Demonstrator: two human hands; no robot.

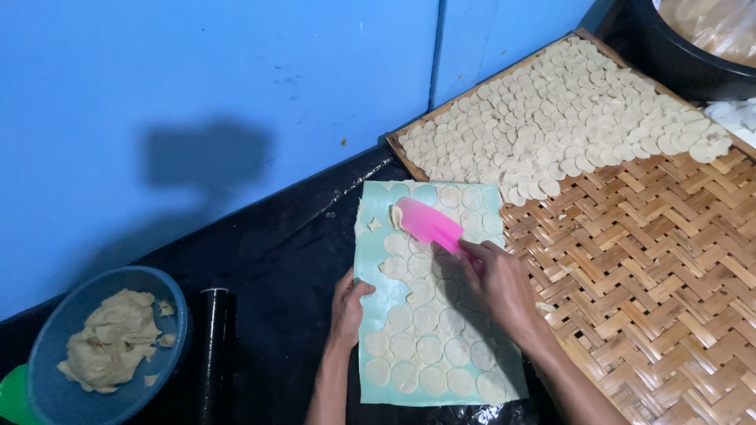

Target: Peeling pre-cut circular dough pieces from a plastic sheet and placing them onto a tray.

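Against a blue wall, the woven tray (654, 267) is about a third covered with dough discs (567, 118), while the mat (378, 287), pinned by the left hand's (346, 311) loosely spread fingers, holds many uncollected; the right hand (500, 287) grips a pink scraper (429, 224), its handle hidden.

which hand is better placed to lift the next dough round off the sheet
Right. The right hand already holds the pink scraper over the dough rounds; the left hand only rests on the green sheet edge.

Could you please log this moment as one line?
right hand: holds pink scraper | left hand: steadies teal mat | dough discs: on mat
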